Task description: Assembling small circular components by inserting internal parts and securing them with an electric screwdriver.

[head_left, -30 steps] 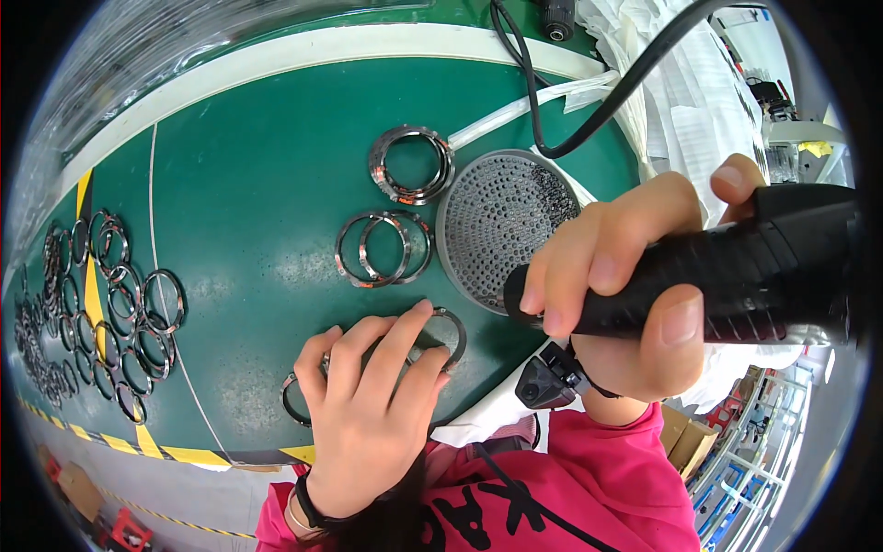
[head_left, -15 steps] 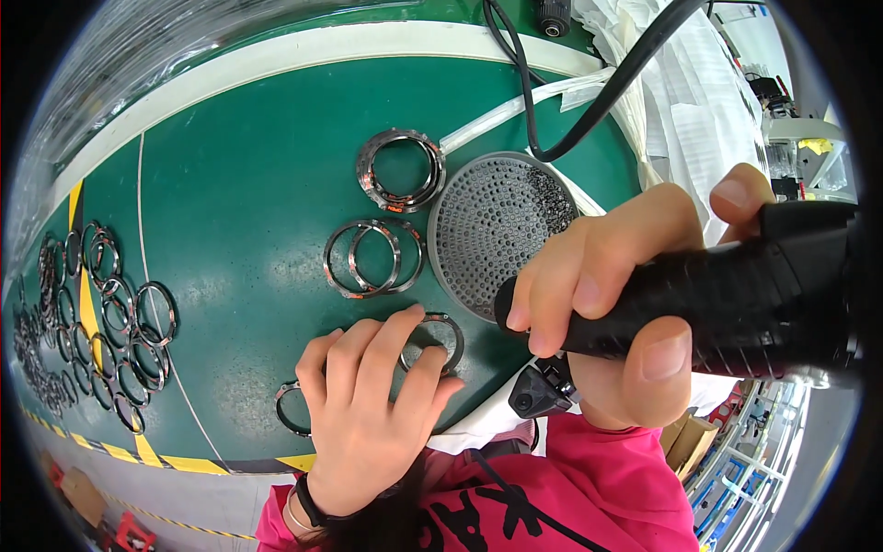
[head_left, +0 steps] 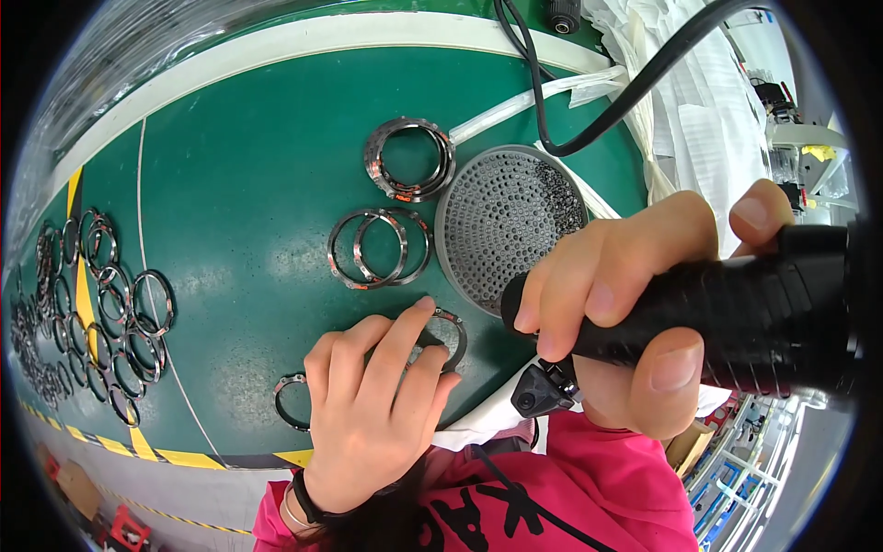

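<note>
My left hand lies over a black metal ring on the green table, its curved fingers holding the ring at its left side and partly hiding it. My right hand is wrapped around a thick black electric screwdriver, whose narrow end points left. That end hangs over the lower right rim of a round grey screw tray. Many small holes cover the tray, and dark screws are heaped at its upper right. The screwdriver's working tip is hidden.
Two overlapping rings and a ring stack sit beyond my left hand. Another ring lies left of it. Many rings crowd the far left. A black cable loops above the tray, near white sheeting.
The view has shifted slightly, with the tray and nearby rings a little higher in it. Both hands keep nearly the same hold; the screwdriver has shifted slightly right and down in the picture.
</note>
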Motion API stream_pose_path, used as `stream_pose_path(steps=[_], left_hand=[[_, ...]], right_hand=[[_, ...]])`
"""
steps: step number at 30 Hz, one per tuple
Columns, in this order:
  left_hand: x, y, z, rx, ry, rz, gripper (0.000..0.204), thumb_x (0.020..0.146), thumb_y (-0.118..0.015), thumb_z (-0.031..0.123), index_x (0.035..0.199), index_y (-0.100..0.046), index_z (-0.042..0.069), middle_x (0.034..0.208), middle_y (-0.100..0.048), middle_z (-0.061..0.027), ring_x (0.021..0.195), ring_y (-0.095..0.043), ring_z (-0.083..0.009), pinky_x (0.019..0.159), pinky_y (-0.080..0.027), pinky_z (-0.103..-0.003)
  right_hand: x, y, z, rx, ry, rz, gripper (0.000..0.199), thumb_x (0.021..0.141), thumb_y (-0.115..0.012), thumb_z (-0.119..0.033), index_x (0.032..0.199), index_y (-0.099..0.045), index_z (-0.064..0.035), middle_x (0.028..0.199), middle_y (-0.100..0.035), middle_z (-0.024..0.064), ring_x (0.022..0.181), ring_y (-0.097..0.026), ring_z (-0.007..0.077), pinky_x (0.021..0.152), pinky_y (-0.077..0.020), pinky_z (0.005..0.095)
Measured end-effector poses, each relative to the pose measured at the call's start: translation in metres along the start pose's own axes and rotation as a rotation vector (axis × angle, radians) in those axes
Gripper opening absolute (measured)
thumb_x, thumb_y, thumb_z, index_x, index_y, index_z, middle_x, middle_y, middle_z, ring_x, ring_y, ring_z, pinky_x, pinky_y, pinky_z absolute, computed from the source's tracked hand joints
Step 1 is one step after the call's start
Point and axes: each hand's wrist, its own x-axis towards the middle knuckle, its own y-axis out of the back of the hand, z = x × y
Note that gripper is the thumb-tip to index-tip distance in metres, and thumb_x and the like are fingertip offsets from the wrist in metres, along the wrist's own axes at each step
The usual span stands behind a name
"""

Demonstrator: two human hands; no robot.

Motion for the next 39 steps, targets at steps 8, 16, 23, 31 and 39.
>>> stream_pose_path(steps=[8,16,23,31,39], left_hand=[[0.0,-0.004,0.004,-0.058,0.024,0.032,0.03,0.069,-0.079,0.018,0.093,-0.064,0.006,0.12,-0.064,-0.0084,0.096,-0.057,-0.0293,0.082,-0.04,-0.042],[-0.002,-0.005,0.002,-0.067,0.021,0.054,0.03,0.069,-0.079,0.017,0.092,-0.064,0.005,0.12,-0.064,-0.0083,0.097,-0.057,-0.0286,0.082,-0.041,-0.042],[-0.002,-0.004,0.0,-0.03,-0.054,0.063,0.028,0.073,-0.072,0.017,0.094,-0.062,0.001,0.118,-0.062,-0.0121,0.096,-0.058,-0.027,0.08,-0.044,-0.04],[-0.002,-0.005,0.0,-0.047,-0.046,0.081,0.028,0.072,-0.072,0.016,0.093,-0.062,0.001,0.117,-0.063,-0.0121,0.096,-0.059,-0.0265,0.08,-0.046,-0.04],[0.003,-0.005,0.001,-0.048,-0.068,0.047,0.025,0.072,-0.072,0.016,0.093,-0.062,0.004,0.12,-0.063,-0.0118,0.097,-0.059,-0.026,0.082,-0.044,-0.039]], right_hand=[[0.001,0.02,-0.003,0.003,0.271,-0.06,0.059,0.096,-0.052,-0.027,0.141,-0.029,0.0019,0.088,-0.049,0.0099,0.048,-0.052,0.0166,0.04,-0.0485,0.0302],[-0.004,0.01,0.013,0.143,0.17,-0.166,0.064,0.093,-0.065,-0.027,0.135,-0.021,-0.0067,0.085,-0.053,0.012,0.048,-0.056,0.0213,0.046,-0.0537,0.0379],[-0.004,0.008,0.016,0.123,0.186,-0.206,0.064,0.093,-0.066,-0.026,0.135,-0.021,-0.0089,0.085,-0.053,0.0119,0.05,-0.058,0.0214,0.049,-0.0547,0.0388],[-0.009,0.002,0.016,0.129,0.154,-0.193,0.063,0.093,-0.065,-0.026,0.136,-0.021,-0.0093,0.084,-0.053,0.0109,0.048,-0.057,0.0208,0.047,-0.0542,0.0376],[0.009,0.015,0.019,0.265,0.331,-0.065,0.055,0.096,-0.053,-0.024,0.138,-0.026,-0.0008,0.085,-0.05,0.0116,0.046,-0.053,0.0184,0.041,-0.0517,0.0331]])
